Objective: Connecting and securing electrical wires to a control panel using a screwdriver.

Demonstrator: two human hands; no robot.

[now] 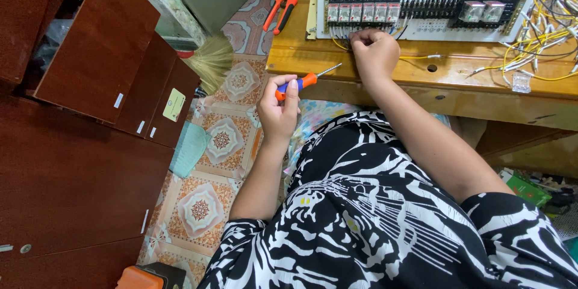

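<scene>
My left hand (278, 110) holds a small screwdriver (303, 81) with an orange and blue handle, its metal tip pointing right towards the bench edge. My right hand (374, 53) is up at the white perforated wiring panel (421, 29), fingers bunched on the wires (340, 41) just below a row of clear relays (363, 12). A yellow wire (421, 57) runs right from under this hand along the bench. Black terminal blocks (430, 6) and two more relays (483, 10) sit further right on the panel.
The panel lies on a wooden workbench (481, 78). Orange-handled pliers (282, 6) rest at its left end, loose yellow and white wires (545, 36) at its right. Dark red cabinets (90, 114), a broom (208, 60) and a patterned tile floor (201, 205) are on the left.
</scene>
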